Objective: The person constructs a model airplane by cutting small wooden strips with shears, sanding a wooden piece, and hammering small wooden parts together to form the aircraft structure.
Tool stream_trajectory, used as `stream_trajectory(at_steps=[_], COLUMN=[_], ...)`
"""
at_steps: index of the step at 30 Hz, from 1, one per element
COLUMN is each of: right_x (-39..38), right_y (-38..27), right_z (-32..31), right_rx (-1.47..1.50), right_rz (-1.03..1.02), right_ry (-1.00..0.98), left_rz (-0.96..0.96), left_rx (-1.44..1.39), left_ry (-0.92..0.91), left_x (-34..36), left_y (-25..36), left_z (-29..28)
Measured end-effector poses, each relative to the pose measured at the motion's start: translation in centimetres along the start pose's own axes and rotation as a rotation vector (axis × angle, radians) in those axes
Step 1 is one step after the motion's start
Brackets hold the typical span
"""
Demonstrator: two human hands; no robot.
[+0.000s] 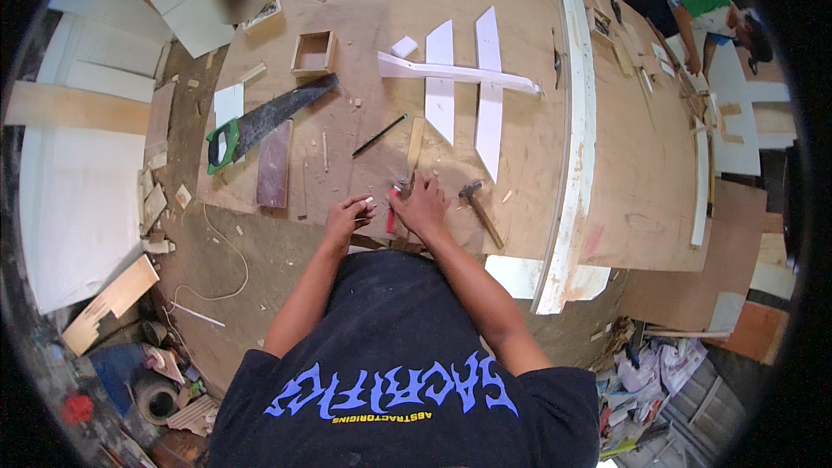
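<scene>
Both hands work at the near edge of the plywood tabletop [373, 0], which ends just below the wrists. The right hand [421, 208] lies fingers-down, pressing on a thin wooden strip [414, 147] and touching a red marker [391, 212]. The left hand [348, 215], just beside it, pinches a small white piece [369, 202]. One hammer [479, 208] lies just right of the right hand. Open board lies beyond the fingers up to one black pencil [379, 136]. Farther off lie one green-handled handsaw [264, 121], one small open wooden box [313, 53] and three white strips [459, 75] crossed. Beyond the white edge rail [579, 121], another person [706, 9] works, well apart.
</scene>
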State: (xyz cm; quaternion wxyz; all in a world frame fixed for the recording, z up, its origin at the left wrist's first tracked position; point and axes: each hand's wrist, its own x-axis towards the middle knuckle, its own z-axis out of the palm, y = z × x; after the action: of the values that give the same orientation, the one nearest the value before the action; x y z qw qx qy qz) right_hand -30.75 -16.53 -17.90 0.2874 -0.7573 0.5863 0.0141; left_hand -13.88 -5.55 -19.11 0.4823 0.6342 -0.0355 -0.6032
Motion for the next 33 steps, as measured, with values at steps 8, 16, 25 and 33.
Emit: stream_trajectory(at_steps=[8, 16, 25, 33], right_x=[2.7, 3.3, -5.8, -8.8], right_y=[5.4, 4.9, -6.1, -11.3], right_z=[4.0, 4.2, -1.0, -4.0], right_rx=[0.028, 0.209, 1.078, 1.074], right_rz=[-0.048, 0.221, 0.076, 0.01], right_ry=[0.436, 0.483, 0.132, 0.088], left_rz=[0.022, 0.14, 0.154, 0.273], left_rx=[0.134, 0.197, 0.209, 0.336], left_ry=[-0.186, -0.372, -0.334, -0.591], left_x=[0.1, -0.2, -1.9, -4.2], left_y=[1.6, 6.6, 8.1, 11.1], left_z=[-2.9, -4.2, -5.9, -5.1])
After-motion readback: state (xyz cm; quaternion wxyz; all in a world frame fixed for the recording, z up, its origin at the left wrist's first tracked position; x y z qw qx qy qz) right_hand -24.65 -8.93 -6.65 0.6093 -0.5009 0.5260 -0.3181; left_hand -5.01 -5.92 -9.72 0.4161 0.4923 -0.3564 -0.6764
